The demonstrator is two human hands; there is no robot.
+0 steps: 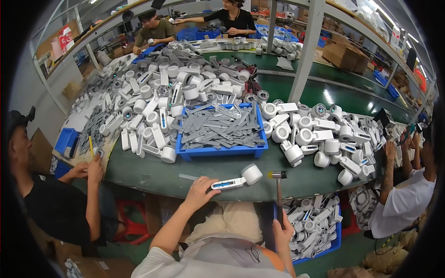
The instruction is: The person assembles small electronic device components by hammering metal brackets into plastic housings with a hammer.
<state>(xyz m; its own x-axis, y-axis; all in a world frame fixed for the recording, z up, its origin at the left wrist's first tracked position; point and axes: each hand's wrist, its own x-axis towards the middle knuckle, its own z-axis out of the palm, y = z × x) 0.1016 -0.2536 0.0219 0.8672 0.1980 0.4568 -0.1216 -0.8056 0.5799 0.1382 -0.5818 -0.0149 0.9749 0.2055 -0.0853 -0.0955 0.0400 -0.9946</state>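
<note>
My left hand [200, 192] is closed around the handle end of a white handheld fan [228, 184]. The fan lies on its side near the table's front edge, its round head to the right and a blue strip showing in the handle. In my right hand [282, 230] is a hammer [278, 190], gripped low on its shaft, with the head raised beside the fan's round head and apart from it. A loose grey strip [188, 177] lies on the table just beyond my left hand.
A blue crate [222, 152] heaped with grey strips stands ahead, between piles of white fans [153, 116]. Below the table's edge, at right, sits another blue crate [339, 231] of fans. Several people work around the table. A pale metal post [303, 60] rises behind the crate.
</note>
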